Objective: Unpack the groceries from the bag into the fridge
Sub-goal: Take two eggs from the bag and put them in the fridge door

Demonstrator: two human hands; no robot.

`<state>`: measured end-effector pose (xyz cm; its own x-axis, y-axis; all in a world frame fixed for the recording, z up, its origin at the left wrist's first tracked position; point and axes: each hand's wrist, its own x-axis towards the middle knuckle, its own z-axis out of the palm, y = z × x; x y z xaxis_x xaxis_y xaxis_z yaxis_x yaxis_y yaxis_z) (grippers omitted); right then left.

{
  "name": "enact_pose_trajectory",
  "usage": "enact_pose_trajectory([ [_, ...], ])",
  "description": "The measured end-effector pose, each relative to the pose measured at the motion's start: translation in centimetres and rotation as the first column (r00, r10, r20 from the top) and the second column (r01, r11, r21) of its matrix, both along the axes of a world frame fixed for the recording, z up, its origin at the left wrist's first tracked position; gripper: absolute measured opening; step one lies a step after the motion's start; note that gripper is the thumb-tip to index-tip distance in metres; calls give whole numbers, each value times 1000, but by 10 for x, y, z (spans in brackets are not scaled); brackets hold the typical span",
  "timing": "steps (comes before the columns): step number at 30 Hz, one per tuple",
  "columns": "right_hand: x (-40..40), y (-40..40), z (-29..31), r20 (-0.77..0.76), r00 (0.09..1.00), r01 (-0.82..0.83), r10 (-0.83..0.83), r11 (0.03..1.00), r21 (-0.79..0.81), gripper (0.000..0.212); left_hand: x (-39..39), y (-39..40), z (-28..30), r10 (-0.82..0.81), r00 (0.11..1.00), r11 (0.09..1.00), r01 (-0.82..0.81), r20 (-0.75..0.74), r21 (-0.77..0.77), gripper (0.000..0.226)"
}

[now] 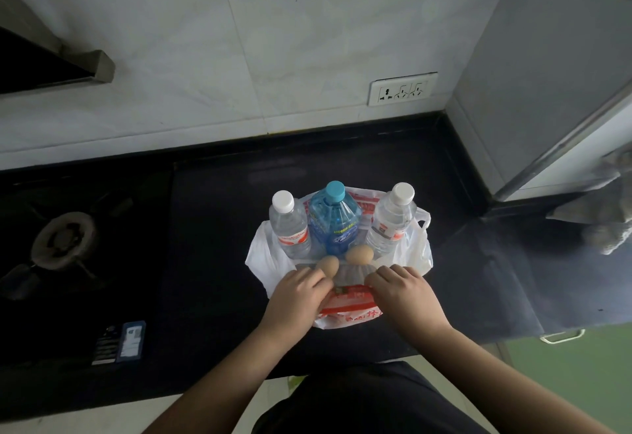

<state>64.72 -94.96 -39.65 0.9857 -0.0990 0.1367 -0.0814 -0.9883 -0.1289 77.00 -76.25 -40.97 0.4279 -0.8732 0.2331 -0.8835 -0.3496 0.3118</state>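
Observation:
A white plastic bag (415,245) with red print lies spread on the black counter. In it stand a clear water bottle (289,225) at the left, a blue bottle (335,218) in the middle and another clear water bottle (391,221) at the right. Two brown eggs sit in front of them, one (327,265) near my left hand and one (359,254) further right. My left hand (295,296) and my right hand (402,291) both rest on the bag's near rim, fingers curled onto the plastic.
A gas burner (63,240) is set in the counter (212,228) at the left. The grey fridge (547,67) stands at the right, with a cloth (605,218) hanging beside it. A wall socket (403,88) is behind the bag.

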Motion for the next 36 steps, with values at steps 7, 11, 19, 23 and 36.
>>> enact_pose_trajectory([
  [7,-24,10,-5,132,987,-107,94,990,89,16,-10,18,-7,-114,993,993,114,-5,23,13],
  [11,-26,14,-8,121,991,-73,59,991,111,27,-14,18,-9,-38,998,998,40,-42,47,32],
  [19,3,10,-17,-54,999,9,2,982,188,14,-8,-3,-11,199,971,978,-188,-135,89,11],
  [23,27,6,-19,-123,992,23,0,982,187,39,0,-15,-18,280,953,956,-266,-114,124,20],
  [36,56,16,-27,-287,952,109,-107,994,-8,38,8,-43,-34,404,903,879,-341,-142,334,40],
])
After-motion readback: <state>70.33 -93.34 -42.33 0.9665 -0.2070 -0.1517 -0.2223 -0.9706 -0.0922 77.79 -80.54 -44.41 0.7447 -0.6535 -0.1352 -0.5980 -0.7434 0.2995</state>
